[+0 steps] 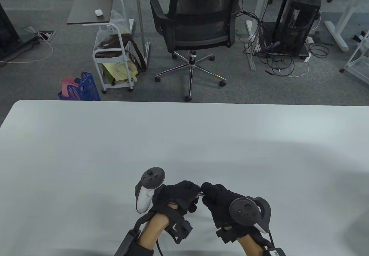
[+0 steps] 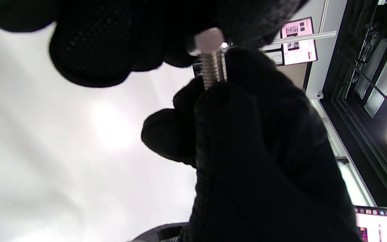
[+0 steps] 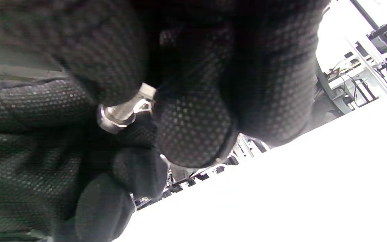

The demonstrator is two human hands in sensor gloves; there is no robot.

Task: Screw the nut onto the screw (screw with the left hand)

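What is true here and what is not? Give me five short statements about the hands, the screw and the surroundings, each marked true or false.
1. The left hand and right hand meet fingertip to fingertip above the table. True.
2. The screw lies loose on the table. False: it is held between the fingers of both hands.
3. In the left wrist view, bare thread shows between the hex end and the right hand's fingers. True.
4. The right hand rests flat and open on the table. False: its fingers are curled round the screw.
5. A black office chair stands beyond the table's far edge. True.
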